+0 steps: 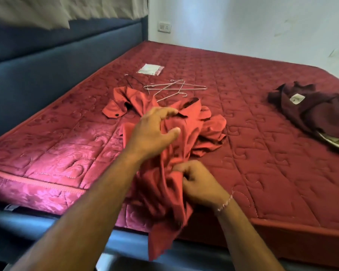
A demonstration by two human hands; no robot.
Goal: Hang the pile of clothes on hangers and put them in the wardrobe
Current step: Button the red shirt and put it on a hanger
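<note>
Item one: a red shirt [184,137], which we found crumpled on the near half of the mattress [262,153], its lower end hanging over the mattress's front edge. One cuff with a dark button lay spread to the far left; the collar lay at the far end, close to the hangers.

Item two: our left hand [155,132], reached out over the middle of the shirt, fingers curled onto the fabric near the collar, thumb held apart. We could not tell whether it gripped the cloth or only pressed on it.

Item three: our right hand [198,184], nearer to us, fingers curled tight around a bunched fold of the shirt. A thin bracelet [225,202] sat on that wrist.

Item four: a few wire hangers [174,88], lying crossed over one another on the mattress just beyond the shirt. A darker hanger [132,80] lay to their left, partly under the shirt's cuff.

Item five: a small clear packet [150,69], flat on the mattress beyond the hangers.

Item six: a pile of dark maroon clothes [311,108], well apart at the right edge, with a pale label showing and light cloth beneath.

Item seven: a blue padded headboard [47,59] along the left, a wall socket [164,26] on the white wall behind.
</note>
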